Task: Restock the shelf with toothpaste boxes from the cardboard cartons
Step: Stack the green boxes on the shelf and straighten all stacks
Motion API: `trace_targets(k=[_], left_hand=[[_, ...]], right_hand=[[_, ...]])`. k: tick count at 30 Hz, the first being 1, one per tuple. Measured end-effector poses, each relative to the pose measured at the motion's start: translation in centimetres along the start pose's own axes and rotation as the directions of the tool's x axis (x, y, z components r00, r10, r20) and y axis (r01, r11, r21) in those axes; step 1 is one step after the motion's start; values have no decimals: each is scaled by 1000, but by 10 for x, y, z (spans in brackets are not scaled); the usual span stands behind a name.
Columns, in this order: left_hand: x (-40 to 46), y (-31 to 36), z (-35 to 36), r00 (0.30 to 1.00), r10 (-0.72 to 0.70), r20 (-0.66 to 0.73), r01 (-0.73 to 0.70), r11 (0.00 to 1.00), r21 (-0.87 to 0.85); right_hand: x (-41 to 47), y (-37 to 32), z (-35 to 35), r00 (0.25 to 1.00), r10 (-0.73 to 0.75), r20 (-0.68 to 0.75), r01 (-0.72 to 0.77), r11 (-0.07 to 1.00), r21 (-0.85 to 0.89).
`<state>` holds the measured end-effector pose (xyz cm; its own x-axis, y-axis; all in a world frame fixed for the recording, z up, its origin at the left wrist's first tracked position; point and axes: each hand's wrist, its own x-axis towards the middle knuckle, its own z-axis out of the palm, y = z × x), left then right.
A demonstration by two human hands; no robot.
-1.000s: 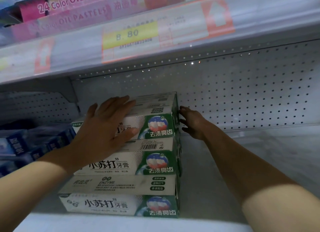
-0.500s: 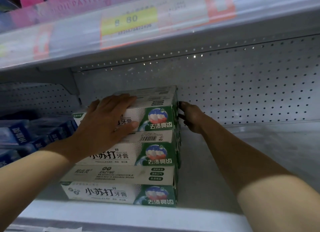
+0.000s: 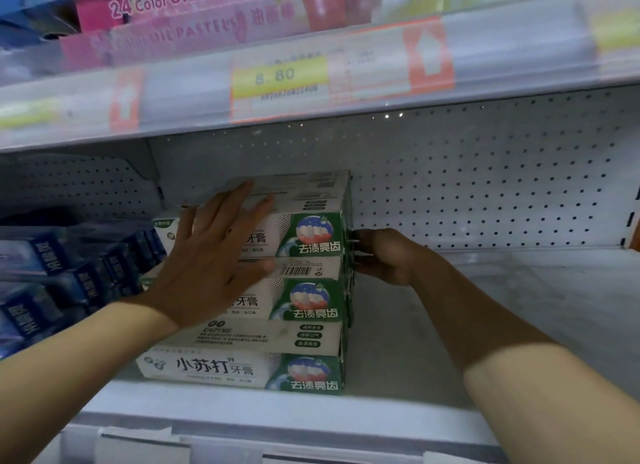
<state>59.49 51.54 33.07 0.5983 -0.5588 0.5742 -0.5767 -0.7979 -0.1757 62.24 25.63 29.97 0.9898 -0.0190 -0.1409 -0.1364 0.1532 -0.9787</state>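
Shelf front lip (image 3: 277, 425) runs across the bottom, pale, with paper label strips tucked into its rail.

Just behind it: toothpaste boxes (image 3: 242, 368) stacked three high on the shelf deck (image 3: 485, 325), left of centre. White and green, long faces forward, green ends flush on the right. Bottom box sits close to the lip. More boxes lie behind the top one, reaching toward the back panel.

Left hand (image 3: 211, 256) lies flat on the front of the stack, fingers straight and spread, palm over the top and middle boxes, fingertips reaching the top face of the upper box. Pressing, not gripping anything.

Right hand (image 3: 384, 256) is at the right end of the stack, level with the top and middle boxes, fingers curled, fingertips against the green end faces. In shadow; cannot tell whether it pinches a box or only pushes on it.

Left of the stack: blue boxes (image 3: 52, 283) in a row, touching or nearly touching the stack, blurred.

Deck to the right of the stack is bare metal.

Back: white perforated panel (image 3: 485, 179).

Above: upper shelf edge with a clear price rail, yellow tag (image 3: 280, 77) reading 8.80, orange arrow markers. On that shelf, pink oil pastel boxes (image 3: 194, 17).
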Motion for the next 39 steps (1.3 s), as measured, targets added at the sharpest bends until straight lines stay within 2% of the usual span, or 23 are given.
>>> trace_targets(k=[4, 12, 23, 31, 39], left_hand=[[-10, 6, 0, 999, -8, 33, 8, 1000, -5], [-29, 10, 6, 996, 72, 59, -74, 997, 28], [-35, 7, 13, 993, 81, 91, -89, 992, 85], [-53, 10, 10, 982, 142, 122, -146, 989, 31], [-56, 9, 11, 987, 115, 109, -120, 992, 42]], right_hand=[[-14, 5, 1, 1000, -10, 1, 10, 1000, -15], [-29, 8, 12, 999, -5, -40, 2, 998, -61], [-34, 7, 16, 1000, -21, -2, 20, 989, -149], [-60, 22, 19, 999, 50, -8, -51, 999, -20], [-77, 25, 40, 997, 29, -72, -30, 1000, -10]])
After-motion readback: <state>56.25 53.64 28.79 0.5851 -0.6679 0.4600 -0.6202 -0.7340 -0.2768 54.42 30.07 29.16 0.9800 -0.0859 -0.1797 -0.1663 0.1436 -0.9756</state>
